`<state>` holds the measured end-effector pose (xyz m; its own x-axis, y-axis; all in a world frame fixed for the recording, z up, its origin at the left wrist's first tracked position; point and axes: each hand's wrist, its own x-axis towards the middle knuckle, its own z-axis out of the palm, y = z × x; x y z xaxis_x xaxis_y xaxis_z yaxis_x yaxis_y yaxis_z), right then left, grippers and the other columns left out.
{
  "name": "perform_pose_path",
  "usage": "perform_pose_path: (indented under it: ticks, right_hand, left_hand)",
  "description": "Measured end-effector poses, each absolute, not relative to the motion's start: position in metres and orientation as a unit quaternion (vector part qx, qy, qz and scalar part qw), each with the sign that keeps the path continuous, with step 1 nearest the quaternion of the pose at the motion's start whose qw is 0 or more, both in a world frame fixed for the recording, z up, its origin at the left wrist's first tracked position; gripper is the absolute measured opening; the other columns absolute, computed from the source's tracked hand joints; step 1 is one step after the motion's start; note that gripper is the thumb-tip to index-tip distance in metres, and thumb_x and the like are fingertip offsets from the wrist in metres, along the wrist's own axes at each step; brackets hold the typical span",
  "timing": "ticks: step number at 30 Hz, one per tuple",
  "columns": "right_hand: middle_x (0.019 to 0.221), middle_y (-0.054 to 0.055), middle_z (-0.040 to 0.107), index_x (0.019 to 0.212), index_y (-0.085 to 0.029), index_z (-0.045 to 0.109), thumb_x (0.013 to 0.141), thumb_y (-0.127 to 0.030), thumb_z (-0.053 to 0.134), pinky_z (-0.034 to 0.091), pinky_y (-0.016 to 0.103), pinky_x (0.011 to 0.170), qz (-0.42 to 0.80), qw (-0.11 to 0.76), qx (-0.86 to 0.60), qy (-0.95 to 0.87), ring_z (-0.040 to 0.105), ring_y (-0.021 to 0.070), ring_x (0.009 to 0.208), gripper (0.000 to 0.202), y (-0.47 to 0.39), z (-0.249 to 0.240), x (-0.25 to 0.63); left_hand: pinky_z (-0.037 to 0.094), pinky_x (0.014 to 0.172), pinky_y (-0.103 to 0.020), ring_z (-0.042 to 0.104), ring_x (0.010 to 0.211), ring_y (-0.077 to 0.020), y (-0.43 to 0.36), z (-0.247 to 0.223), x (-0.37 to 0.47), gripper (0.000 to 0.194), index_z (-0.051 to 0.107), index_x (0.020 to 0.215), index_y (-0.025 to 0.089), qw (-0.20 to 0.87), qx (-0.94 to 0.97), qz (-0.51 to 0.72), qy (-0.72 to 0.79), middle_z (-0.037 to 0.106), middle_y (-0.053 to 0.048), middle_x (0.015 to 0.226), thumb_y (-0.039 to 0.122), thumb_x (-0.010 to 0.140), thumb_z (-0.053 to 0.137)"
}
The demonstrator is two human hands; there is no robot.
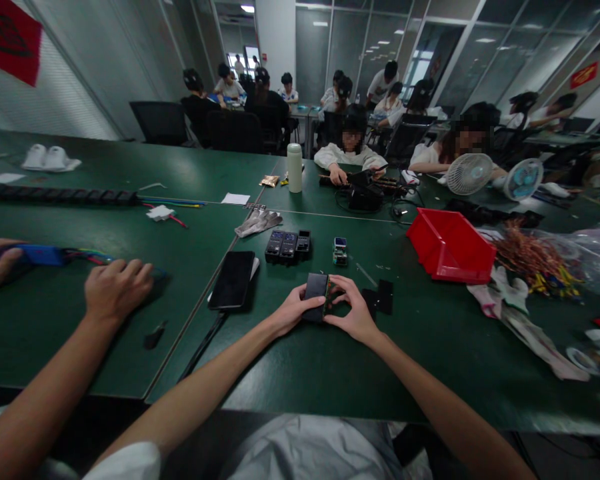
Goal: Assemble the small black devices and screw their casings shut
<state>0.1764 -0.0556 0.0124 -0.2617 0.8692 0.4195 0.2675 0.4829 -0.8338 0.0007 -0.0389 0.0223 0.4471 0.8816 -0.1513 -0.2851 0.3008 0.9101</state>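
My left hand [291, 312] is closed on a black rectangular housing [316, 293], thumb across its top face. My right hand [353, 309] curves around the right side, its fingertips pinching that edge, where a strip of green and orange parts shows. What lies inside the housing is hidden. Just beyond my hands are black modules [283, 247] with small screens and a smaller module [340, 251]. Black flat pieces [385, 297] rest on the table beside my right hand. A black phone [232, 280] lies left of my left hand.
A co-worker's hand [115, 290] works with a blue part [43, 253] and wires on the left. A red bin [447, 247], copper wires [525, 257] and gloves [525, 323] are on the right. A pale bottle [295, 168] stands farther back, near gloves [258, 222].
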Motion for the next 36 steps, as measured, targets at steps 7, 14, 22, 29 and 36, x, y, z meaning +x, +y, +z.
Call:
perform_pose_path:
  ticks: [7,14,22,29,36]
  right_hand:
    - [0.136,0.008,0.037,0.131,-0.029,0.041,0.065,-0.02,0.073,0.053,0.037,0.077,0.317,0.447,-0.401,-0.734,0.05,0.0239,0.108,0.073,-0.057,0.014,0.177]
    - [0.136,0.009,0.033,0.135,-0.03,0.034,0.065,-0.02,0.072,0.054,0.036,0.077,0.324,0.441,-0.404,-0.733,0.051,0.0229,0.108,0.08,-0.056,0.011,0.176]
    - [0.134,0.009,0.035,0.134,-0.029,0.036,0.067,-0.025,0.072,0.055,0.037,0.078,0.316,0.436,-0.393,-0.745,0.052,0.0223,0.105,0.076,-0.056,0.01,0.177]
    - [0.133,0.009,0.036,0.134,-0.029,0.037,0.068,-0.021,0.07,0.055,0.037,0.077,0.291,0.438,-0.4,-0.751,0.054,0.0218,0.102,0.073,-0.057,0.008,0.176]
    - [0.134,0.009,0.036,0.134,-0.029,0.038,0.069,-0.02,0.069,0.055,0.037,0.078,0.283,0.426,-0.403,-0.759,0.053,0.0228,0.104,0.073,-0.058,0.007,0.177]
  left_hand:
    - [0.05,0.075,-0.032,0.064,0.083,-0.0208,-0.04,0.026,0.002,0.033,0.065,0.101,0.022,0.734,0.427,0.392,0.354,0.068,-0.003,0.096,0.024,0.068,0.069]
    - [0.049,0.073,-0.031,0.064,0.08,-0.0201,-0.04,0.026,0.001,0.024,0.067,0.095,0.024,0.745,0.413,0.38,0.36,0.07,-0.001,0.089,0.025,0.071,0.067]
    - [0.048,0.069,-0.029,0.062,0.077,-0.0173,-0.035,0.018,0.0,0.026,0.064,0.098,0.019,0.762,0.388,0.387,0.346,0.068,-0.005,0.091,0.028,0.073,0.066]
    - [0.049,0.07,-0.03,0.063,0.078,-0.0186,-0.035,0.016,0.0,0.029,0.064,0.1,0.02,0.761,0.408,0.376,0.335,0.067,-0.005,0.091,0.03,0.072,0.067]
    - [0.049,0.074,-0.033,0.063,0.081,-0.0217,-0.037,0.019,0.001,0.032,0.064,0.098,0.017,0.755,0.424,0.372,0.335,0.067,-0.008,0.093,0.03,0.07,0.069]
